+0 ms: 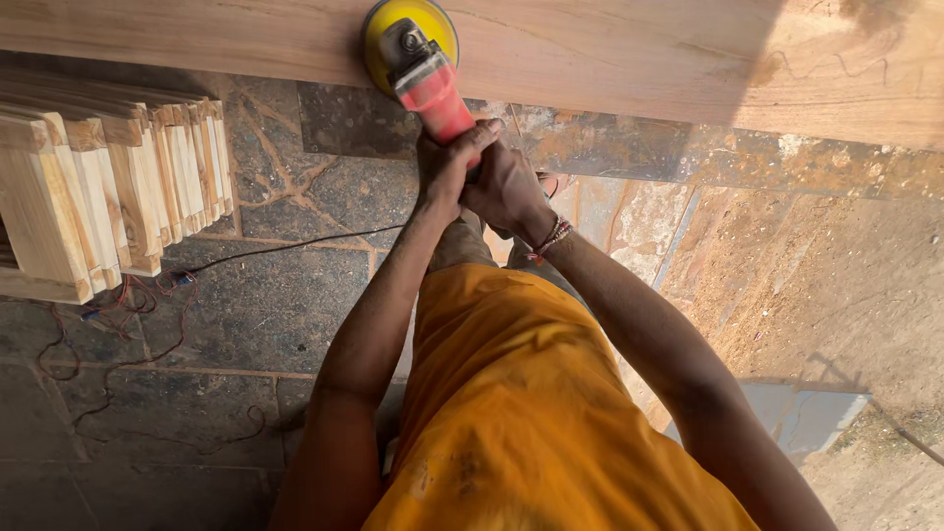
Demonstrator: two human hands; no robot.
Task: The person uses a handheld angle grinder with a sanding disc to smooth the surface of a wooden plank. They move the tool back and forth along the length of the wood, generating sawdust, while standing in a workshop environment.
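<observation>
Several cut wooden pieces [108, 187] stand stacked on edge at the far left, pale and square-ended, resting on the stone floor [295, 295]. Below them a tangle of thin wires [118, 305] lies loose on the dark slabs, and one black cord [285, 246] runs from there across the paving toward me. The floor is rough flagstone, grey-blue on the left with cracked joints, turning rust-coloured and dusty toward the right, where it gives way to bare dirt in sunlight.

Across the top runs a long wooden plank [639, 59], light brown with visible grain, partly in shade on its right end. Against its face sits the sander [418, 59]: a yellow round disc pressed flat to the wood, with a red body pointing back at me.

I have my left hand [447, 162] wrapped closed around the red body, fingers curled over the top. My right hand [506, 192] is closed too, clasped just beside and partly over the left, gripping the rear of the same tool; a beaded bracelet [551, 236] sits on that wrist. Both my forearms reach up from my orange shirt [521, 413], which fills the lower middle.
</observation>
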